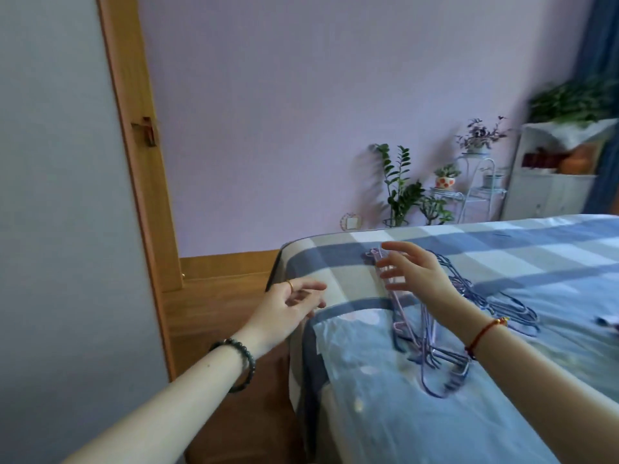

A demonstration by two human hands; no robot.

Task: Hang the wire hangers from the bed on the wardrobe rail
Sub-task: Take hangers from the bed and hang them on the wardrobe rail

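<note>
A pile of thin wire hangers (pixel 435 349), blue and pale purple, lies on the bed (pixel 522 249) near its left corner, partly on a clear plastic sheet (pixel 361 373). My right hand (pixel 415 272) hovers over the far end of the pile with fingers spread, holding nothing. Lower and to the left, my left hand (pixel 288 306) reaches beside the bed's corner, fingers loosely apart and empty. No wardrobe rail is in view.
A grey panel (pixel 60 195) with a wooden edge (pixel 134 145) fills the left side. Wooden floor (pixel 214 296) lies between it and the bed. Potted plants (pixel 398 185) on wire stands and a white cabinet (pixel 549 192) stand along the lilac wall beyond the bed.
</note>
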